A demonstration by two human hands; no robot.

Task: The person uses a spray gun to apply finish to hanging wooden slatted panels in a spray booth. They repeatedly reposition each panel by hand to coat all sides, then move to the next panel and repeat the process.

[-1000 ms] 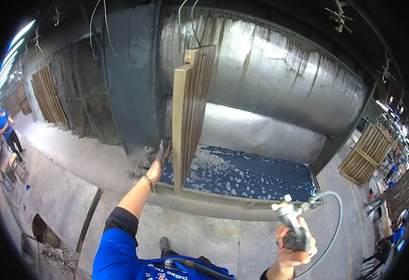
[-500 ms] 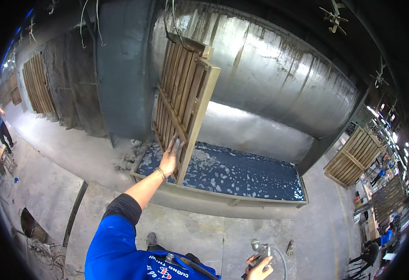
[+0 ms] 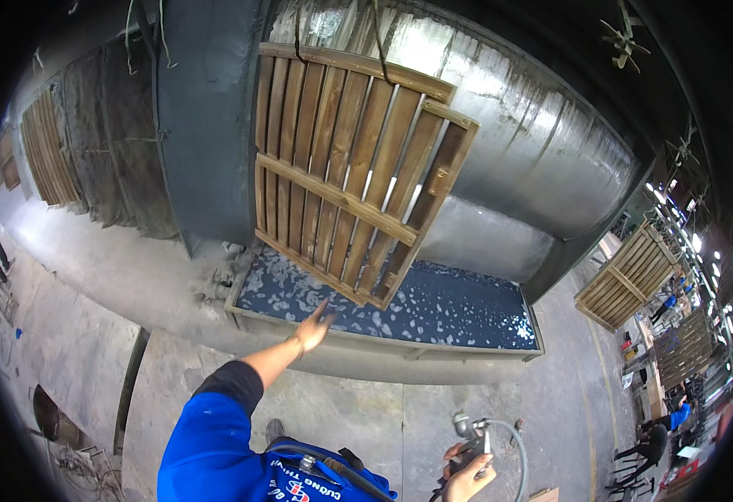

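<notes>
A slatted brown wooden panel [image 3: 337,171] hangs from dark hooks or cords at its top rail, its broad side turned toward me. Just below its lower edge, apart from it, my left hand [image 3: 313,330] is stretched forward with nothing in it. Its fingers are extended and somewhat blurred. Low and to the right, my right hand [image 3: 470,479] is closed around a spray gun [image 3: 471,439] with a metal cup on top. From the gun a grey hose [image 3: 518,452] curves down past that hand.
Beneath the panel lies a long trough [image 3: 433,350] of dark liquid with pale foam, backed by a shiny metal wall [image 3: 542,142]. Another slatted panel [image 3: 630,280] hangs at the right, and one [image 3: 48,151] at the left. People work at far left and far right.
The wooden panel has swung round from nearly edge-on to showing its broad side. My left hand has let go of its edge and dropped slightly. The right hand still holds the spray gun.
</notes>
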